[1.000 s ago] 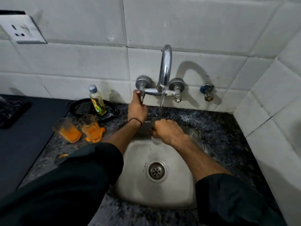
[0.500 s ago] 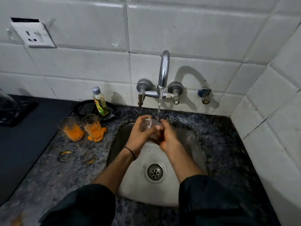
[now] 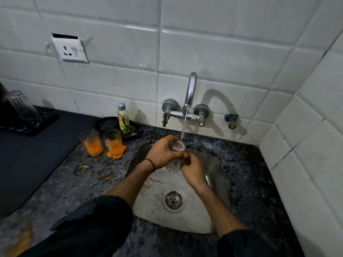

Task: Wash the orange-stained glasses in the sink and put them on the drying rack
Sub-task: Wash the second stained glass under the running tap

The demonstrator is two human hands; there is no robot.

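Over the steel sink (image 3: 217, 184) my left hand (image 3: 163, 153) grips a clear glass (image 3: 176, 147) upright under the running tap (image 3: 190, 93); water falls into its mouth. My right hand (image 3: 193, 169) is at the glass's patterned lower part, fingers curled against it. Two orange-stained glasses (image 3: 91, 143) (image 3: 113, 143) stand on the counter left of the sink, with an orange puddle at the foot of the right one. A clean glass (image 3: 20, 106) stands upside down on the dark drying rack (image 3: 31, 127) at the far left.
A small bottle of yellow-green dish liquid (image 3: 123, 118) stands on a black dish behind the stained glasses. Orange ring marks (image 3: 81, 169) stain the speckled counter. A tiled wall closes the right side. A socket (image 3: 71, 51) sits on the back wall.
My left hand left the tap handle and came to the glass. Both hands now hold it upright under the stream, and the view has pulled back and up.
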